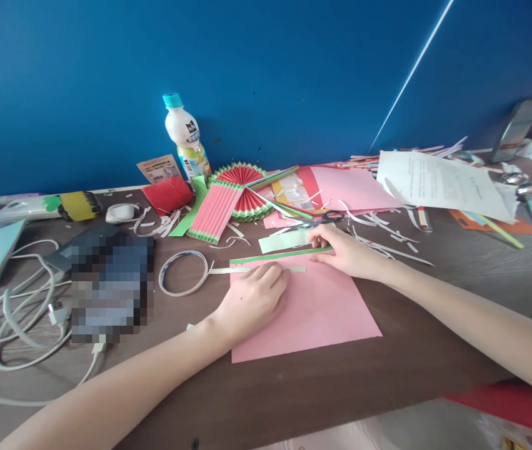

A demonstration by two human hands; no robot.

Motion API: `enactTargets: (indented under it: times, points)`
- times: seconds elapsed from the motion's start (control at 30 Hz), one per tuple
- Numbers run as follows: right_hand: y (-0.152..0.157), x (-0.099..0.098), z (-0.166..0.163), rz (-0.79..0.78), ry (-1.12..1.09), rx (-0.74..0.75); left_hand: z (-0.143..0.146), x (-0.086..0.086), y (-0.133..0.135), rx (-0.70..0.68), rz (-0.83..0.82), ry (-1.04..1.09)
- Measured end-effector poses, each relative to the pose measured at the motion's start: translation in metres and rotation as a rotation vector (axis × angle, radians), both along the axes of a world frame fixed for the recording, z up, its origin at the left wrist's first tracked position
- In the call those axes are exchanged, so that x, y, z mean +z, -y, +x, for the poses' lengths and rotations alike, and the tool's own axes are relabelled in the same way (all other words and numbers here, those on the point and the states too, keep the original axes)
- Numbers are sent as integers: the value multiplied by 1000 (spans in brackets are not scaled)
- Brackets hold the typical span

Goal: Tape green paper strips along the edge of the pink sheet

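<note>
A pink sheet of paper point(312, 312) with a green strip along its far edge point(270, 255) lies flat in front of me. My left hand point(259, 290) rests on its left half, fingers curled down over a narrow pale strip of tape point(297, 270). That strip runs left to a roll of tape point(161, 275) lying on the table. At the sheet's far right corner, my right hand point(341, 250) has its fingers bent and its thumb on the paper by the green edge; whatever is between them is hidden. A pale green paper piece point(284, 240) lies just beyond.
Black scissors point(332, 216), a pleated red paper fan point(247, 187) and a folded pink piece point(215, 209) lie beyond the sheet. Behind them stands a bottle point(184, 134). White cables point(7, 312) and a blurred-out object point(113, 287) are left; a printed sheet point(439, 184) is right.
</note>
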State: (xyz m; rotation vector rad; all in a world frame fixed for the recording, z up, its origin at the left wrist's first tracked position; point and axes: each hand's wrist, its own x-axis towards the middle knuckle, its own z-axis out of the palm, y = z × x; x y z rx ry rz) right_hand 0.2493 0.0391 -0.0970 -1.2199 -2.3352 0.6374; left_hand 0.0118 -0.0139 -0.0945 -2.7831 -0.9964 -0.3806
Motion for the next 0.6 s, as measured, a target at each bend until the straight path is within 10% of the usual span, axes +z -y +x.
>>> enactTargets:
  times: [0.6]
  points:
    - [4, -7, -10, -8, -48, 44, 2, 0, -1, 24, 0, 29]
